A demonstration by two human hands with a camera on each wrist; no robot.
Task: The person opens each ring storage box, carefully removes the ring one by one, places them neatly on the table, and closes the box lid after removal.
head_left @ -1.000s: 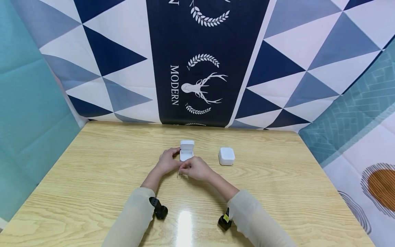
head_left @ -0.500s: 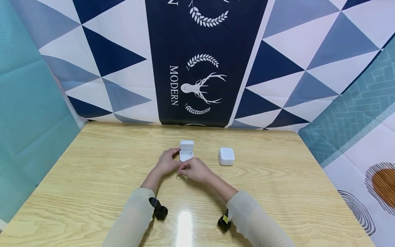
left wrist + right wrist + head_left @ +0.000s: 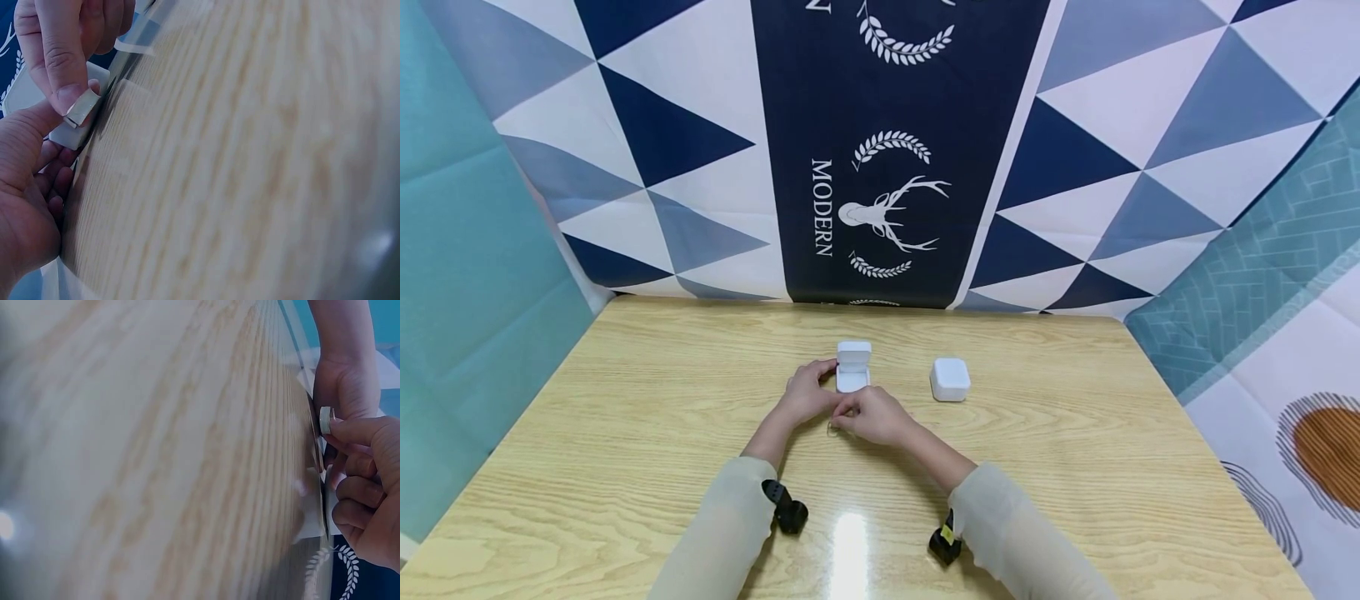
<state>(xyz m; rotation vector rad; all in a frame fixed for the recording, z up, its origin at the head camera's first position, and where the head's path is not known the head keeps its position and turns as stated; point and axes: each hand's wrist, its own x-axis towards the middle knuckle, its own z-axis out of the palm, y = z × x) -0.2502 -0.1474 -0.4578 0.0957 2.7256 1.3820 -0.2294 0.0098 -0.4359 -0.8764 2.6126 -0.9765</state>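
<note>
Your right hand (image 3: 874, 414) is pinching small silver ring (image 3: 79, 108) at fingertips, just in front of open white box (image 3: 853, 369). Your left hand (image 3: 806, 393) is curling against box's left side, steadying it. Closed white box (image 3: 950, 379) is sitting apart on wooden table (image 3: 625, 400).

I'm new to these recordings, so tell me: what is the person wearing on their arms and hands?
Both arms are in long, pale beige sleeves. A small black device sits at each wrist: the left one plain black, the right one with a small yellow mark. The left hand and right hand are bare, without gloves.
</note>
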